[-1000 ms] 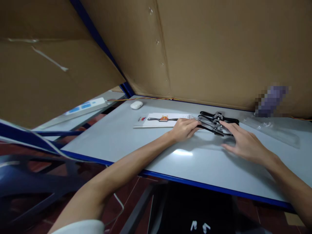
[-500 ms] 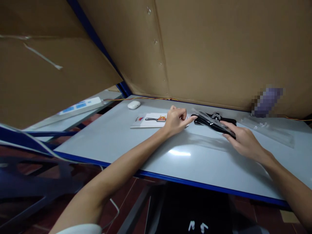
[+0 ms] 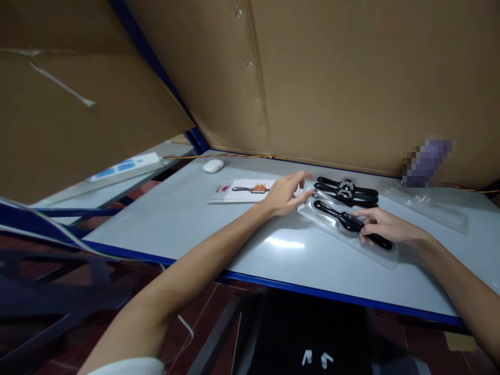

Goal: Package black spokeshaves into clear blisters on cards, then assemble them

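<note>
My right hand (image 3: pixel 377 225) grips a black spokeshave (image 3: pixel 351 221) around its middle and right side. This spokeshave lies over or inside a clear plastic bag (image 3: pixel 380 256); which of the two I cannot tell. By the bag's upper left end is my left hand (image 3: pixel 288 194), thumb and fingers apart, with nothing seen in its grasp. Several more black spokeshaves (image 3: pixel 346 183) with grey centres lie side by side just behind. A printed card (image 3: pixel 240 197) with a picture of a tool is partly covered by my left hand.
More clear plastic bags (image 3: pixel 441 211) lie on the right of the grey table (image 3: pixel 164 219). A white earbud case (image 3: pixel 213 165) sits at the back left. Beyond the left edge is a power strip (image 3: pixel 128 165). A cardboard wall (image 3: pixel 336 83) rises behind, with a blurred purple object (image 3: pixel 427 162) before it.
The spokeshave and bag in my right hand have turned and come down nearer to me, uncovering the spokeshaves behind. My left hand's curled fingers have opened out.
</note>
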Motion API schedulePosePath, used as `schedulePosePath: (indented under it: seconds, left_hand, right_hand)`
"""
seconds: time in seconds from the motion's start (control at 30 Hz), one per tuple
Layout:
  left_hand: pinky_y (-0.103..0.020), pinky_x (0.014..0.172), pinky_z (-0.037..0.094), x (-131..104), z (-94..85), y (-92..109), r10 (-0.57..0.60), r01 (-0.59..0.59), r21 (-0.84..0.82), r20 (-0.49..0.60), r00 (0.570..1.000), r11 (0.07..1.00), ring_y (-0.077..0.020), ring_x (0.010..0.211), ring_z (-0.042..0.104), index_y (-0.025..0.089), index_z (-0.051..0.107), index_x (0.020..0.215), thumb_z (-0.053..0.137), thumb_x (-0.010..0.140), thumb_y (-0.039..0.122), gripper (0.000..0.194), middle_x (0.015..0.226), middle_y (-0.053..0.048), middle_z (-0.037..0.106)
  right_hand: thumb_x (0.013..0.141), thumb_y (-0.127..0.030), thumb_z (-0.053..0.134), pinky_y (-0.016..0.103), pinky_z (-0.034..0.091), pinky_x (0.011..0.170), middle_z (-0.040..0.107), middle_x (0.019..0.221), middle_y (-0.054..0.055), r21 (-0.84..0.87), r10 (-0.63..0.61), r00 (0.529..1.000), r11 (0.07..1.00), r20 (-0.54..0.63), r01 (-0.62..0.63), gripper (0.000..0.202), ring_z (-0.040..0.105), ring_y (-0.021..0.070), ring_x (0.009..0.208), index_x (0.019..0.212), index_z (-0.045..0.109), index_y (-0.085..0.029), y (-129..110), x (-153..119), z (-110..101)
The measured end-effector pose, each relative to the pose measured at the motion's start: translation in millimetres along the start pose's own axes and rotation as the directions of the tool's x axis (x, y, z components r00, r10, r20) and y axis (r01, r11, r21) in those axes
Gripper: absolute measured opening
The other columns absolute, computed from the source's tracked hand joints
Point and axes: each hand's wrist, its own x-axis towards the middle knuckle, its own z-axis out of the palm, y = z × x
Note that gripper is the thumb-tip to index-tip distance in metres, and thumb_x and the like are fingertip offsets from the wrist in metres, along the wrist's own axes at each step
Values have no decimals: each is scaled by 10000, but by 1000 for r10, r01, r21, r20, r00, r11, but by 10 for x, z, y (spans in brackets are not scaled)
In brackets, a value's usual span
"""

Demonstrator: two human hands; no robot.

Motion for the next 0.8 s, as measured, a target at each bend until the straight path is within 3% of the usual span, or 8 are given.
schedulePosePath:
  seconds: [0.1,0.2,0.33,0.43,0.5,0.6,0.73,0.8]
  left_hand:
    - [-399,913,524,-5,34,8,160,-165,31,123,979,986,-274,1041,638,185,552,1429,396,1039,637,617,1226,-139,667]
    - [-441,983,507,8,43,8,227,-242,57,194,954,969,-297,1104,618,177,593,1396,342,1071,612,599,1258,-160,658]
    - [-449,990,492,40,-45,-86,145,-166,132,150,978,977,-298,1103,609,170,640,1339,269,1101,520,563,1228,-151,683]
    - [-466,1008,481,49,-138,-253,14,-44,252,119,993,967,-314,1100,603,156,679,1295,275,1092,494,565,1192,-161,691]
    - [-491,1024,477,36,-180,-382,-93,40,338,143,985,940,-338,1140,596,146,672,1335,338,1068,536,579,1238,-179,681]
    - [-521,1053,469,-5,-220,-546,-182,84,367,243,953,927,-368,1211,584,147,627,1430,458,1006,646,677,1325,-194,661]
    - [-506,1062,474,-37,-287,-637,-158,53,295,345,925,954,-386,1256,599,142,598,1477,603,882,770,865,1377,-207,646]
    - [-483,1043,491,-29,-319,-634,-143,40,280,359,922,959,-383,1244,619,148,626,1444,660,836,779,876,1360,-204,659]
  right_hand:
    - [893,-277,564,298,482,528,762,748,26,-73,-15,1000,997,15,16,567,662,184,557,1438,614,-130,7,9,45]
    - [939,-365,578,311,471,563,738,746,7,-328,-132,987,940,-97,94,417,641,188,578,1292,699,-180,-48,-11,107]
    - [951,-419,593,344,470,652,750,817,38,-673,-351,908,731,-228,114,338,655,222,686,1169,756,-219,-61,-32,155]
    - [1003,-465,545,343,460,656,754,802,38,-747,-439,860,656,-260,109,384,664,219,662,1221,750,-223,37,-23,103]
    - [1036,-509,507,339,445,649,742,750,27,-775,-485,829,623,-279,104,394,665,214,642,1147,774,-241,125,0,42]
    - [1005,-587,559,338,440,648,755,747,25,-784,-522,774,618,-358,54,405,687,220,662,1014,797,-260,225,38,-21]
    - [883,-622,682,361,477,654,791,809,50,-738,-527,691,675,-495,-13,406,710,242,693,980,798,-245,216,31,1]
    - [878,-580,666,378,509,680,807,877,70,-719,-530,673,695,-516,-3,399,719,252,715,1025,791,-231,152,-4,41]
